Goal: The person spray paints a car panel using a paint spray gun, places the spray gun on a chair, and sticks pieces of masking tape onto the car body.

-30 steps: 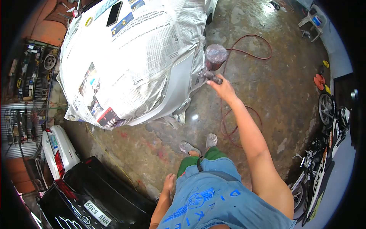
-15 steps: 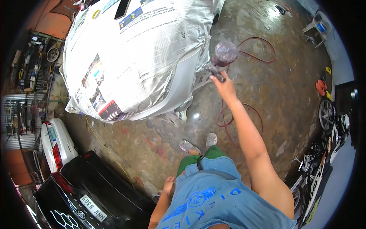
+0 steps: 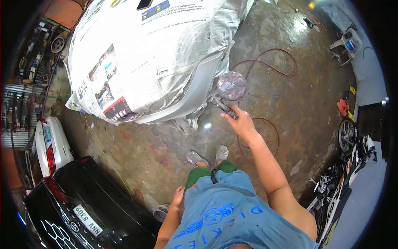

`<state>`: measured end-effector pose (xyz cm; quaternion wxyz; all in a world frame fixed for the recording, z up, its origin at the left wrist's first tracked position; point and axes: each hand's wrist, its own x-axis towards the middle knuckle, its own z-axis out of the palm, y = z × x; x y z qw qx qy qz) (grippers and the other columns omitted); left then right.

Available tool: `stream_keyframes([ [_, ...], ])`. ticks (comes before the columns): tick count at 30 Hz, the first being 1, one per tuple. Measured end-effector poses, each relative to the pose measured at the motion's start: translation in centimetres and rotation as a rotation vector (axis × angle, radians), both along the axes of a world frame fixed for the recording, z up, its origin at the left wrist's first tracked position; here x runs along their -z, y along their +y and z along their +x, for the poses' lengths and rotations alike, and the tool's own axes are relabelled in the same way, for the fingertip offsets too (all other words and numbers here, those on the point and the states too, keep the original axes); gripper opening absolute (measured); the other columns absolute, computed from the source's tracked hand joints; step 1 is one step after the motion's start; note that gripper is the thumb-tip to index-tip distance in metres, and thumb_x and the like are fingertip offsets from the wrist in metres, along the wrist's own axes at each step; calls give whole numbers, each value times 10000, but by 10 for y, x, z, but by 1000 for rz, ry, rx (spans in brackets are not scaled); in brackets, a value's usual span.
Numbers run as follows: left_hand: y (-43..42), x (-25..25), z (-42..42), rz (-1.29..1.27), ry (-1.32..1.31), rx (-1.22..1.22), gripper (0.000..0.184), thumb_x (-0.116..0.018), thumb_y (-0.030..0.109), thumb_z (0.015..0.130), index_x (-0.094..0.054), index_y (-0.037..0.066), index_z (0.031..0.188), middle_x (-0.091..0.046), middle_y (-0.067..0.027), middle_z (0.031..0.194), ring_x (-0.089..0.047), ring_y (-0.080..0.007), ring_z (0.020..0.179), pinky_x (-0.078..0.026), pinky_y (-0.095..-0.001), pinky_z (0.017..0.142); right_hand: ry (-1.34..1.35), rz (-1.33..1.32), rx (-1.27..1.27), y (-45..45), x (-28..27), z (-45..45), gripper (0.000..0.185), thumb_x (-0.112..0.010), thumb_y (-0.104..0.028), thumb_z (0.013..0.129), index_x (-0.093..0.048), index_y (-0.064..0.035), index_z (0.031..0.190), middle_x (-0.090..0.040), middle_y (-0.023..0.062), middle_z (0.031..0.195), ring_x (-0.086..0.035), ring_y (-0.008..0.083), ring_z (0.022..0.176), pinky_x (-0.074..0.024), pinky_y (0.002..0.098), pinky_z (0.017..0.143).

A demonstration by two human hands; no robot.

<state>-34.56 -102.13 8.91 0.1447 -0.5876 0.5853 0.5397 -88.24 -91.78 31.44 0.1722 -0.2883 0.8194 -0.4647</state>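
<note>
My right hand (image 3: 242,124) is wrapped around the handle of a paint spray gun (image 3: 224,108). On the gun sits a round, paint-spotted cup (image 3: 232,86). Its nozzle end points left, close to the curved grey bumper (image 3: 188,97) of a vehicle. Newspaper sheets (image 3: 166,54) cover most of that vehicle above the bumper. My left hand (image 3: 178,196) hangs low beside my left thigh, its fingers loosely extended; I see nothing in it.
A red hose (image 3: 275,124) loops over the stained concrete floor. Behind me on the left are a black car (image 3: 95,199) and a white car (image 3: 58,141). Motorcycles (image 3: 346,166), orange slippers (image 3: 342,107) and a white chair (image 3: 350,43) line the right side. A phone (image 3: 144,4) lies on the newspaper.
My right hand has brought the spray gun down and closer to my body, along the bumper. The view has shifted slightly. My left hand stays by my thigh.
</note>
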Motion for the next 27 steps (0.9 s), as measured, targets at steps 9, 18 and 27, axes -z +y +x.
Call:
stream_keyframes([
  [9,2,4,14,-25,-82,68,455,-538,295,989,-613,-45,1282,-679,-165,1200,-607,-255,1125,-454,-348,979,-62,36,141,-15,20,32,495,-712,-396,916,-603,-35,1236,-690,246,1103,-644,448,1064,-517,476,854],
  [18,-5,-11,9,15,-27,87,507,-572,344,967,-614,-52,1280,-647,-232,1286,-600,-309,1222,-445,-383,1036,-393,142,-54,-14,58,71,587,-711,-514,875,-634,-44,1218,-691,277,1098,-649,451,1087,-511,470,905],
  [27,-8,-16,41,-145,-35,25,539,-556,369,965,-598,-65,1281,-626,-246,1294,-564,-338,1267,-420,-378,1072,-323,-30,454,-26,115,24,469,-711,-428,910,-628,-48,1172,-691,160,833,-683,321,702,-532,421,628],
])
